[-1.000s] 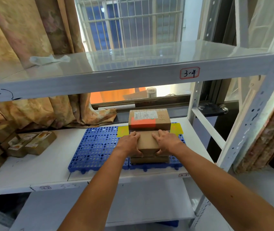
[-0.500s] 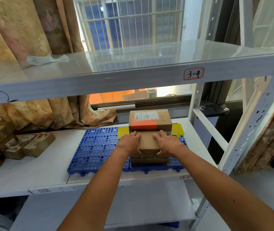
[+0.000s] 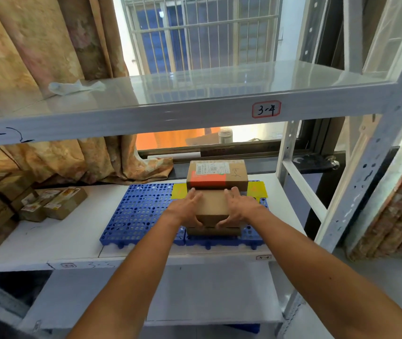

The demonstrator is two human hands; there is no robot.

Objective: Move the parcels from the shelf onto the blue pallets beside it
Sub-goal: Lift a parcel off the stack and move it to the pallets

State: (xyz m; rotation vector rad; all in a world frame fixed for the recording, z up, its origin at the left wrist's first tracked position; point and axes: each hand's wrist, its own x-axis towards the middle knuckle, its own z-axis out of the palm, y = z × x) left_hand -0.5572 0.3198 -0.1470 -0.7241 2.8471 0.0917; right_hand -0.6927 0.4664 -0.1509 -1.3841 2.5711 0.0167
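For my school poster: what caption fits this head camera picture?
Left hand and right hand rest on a brown parcel stacked on a lower parcel on the blue pallet, before a labelled box.

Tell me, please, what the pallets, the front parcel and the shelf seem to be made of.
Pallets: probably moulded plastic, glossy blue, pierced by a grid of round holes. Front parcel: cardboard, matte brown, with creased box edges. Shelf: likely painted metal, smooth pale grey; the upper board mirrors the window.
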